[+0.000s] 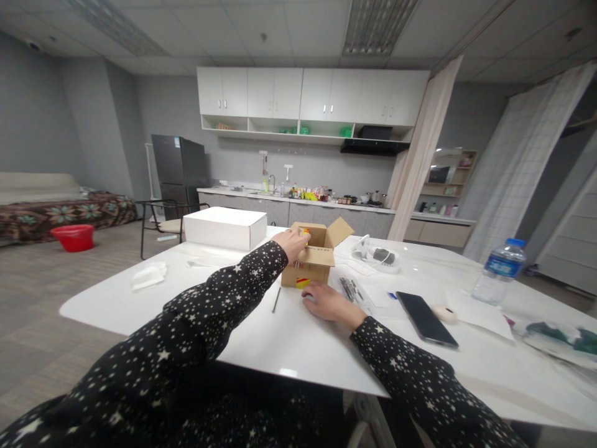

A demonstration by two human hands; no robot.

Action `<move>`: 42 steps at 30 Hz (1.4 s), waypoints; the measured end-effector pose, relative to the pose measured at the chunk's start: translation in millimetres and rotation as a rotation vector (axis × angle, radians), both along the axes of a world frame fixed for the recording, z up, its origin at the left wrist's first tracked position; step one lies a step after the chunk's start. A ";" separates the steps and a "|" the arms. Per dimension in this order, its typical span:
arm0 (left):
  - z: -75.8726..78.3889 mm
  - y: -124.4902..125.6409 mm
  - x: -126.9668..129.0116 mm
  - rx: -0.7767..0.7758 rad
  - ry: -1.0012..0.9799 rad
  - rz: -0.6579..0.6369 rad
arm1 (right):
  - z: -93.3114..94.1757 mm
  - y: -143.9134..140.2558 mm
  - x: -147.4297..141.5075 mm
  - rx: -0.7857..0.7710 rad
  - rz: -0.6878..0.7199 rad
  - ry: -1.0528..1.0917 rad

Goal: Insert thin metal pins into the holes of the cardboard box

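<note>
White counter (261, 336) carried a cardboard box (313, 261) near its far edge; left hand (293, 241) fingers reached inside, grip hidden, right hand (326, 303) lay flat beside it.

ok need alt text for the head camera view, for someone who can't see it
A person in star-print sleeves sits at a white table, left hand reaching into the top of a small open cardboard box, right hand flat on the table beside it. Around it lie a white box, a black phone and a water bottle, with a kitchen counter behind.
</note>
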State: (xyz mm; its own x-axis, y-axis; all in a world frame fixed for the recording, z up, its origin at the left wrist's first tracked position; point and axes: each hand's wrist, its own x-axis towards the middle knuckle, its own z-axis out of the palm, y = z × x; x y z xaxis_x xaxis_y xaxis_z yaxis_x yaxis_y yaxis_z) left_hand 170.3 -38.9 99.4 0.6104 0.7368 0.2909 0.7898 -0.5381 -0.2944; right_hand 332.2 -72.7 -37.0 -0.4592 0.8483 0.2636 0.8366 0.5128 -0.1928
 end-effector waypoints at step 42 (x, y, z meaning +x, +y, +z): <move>-0.8 2.5 -6.8 0.049 -0.154 0.098 | 2.4 -1.8 0.2 0.000 -0.007 -0.022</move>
State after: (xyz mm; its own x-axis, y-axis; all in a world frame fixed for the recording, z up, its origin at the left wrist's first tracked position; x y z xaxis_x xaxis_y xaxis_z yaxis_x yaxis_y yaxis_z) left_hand 163.5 -36.5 98.6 0.4820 0.7733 0.4119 0.8754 -0.4446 -0.1898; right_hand 332.4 -74.4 -34.6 -0.4587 0.8518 0.2530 0.8444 0.5066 -0.1744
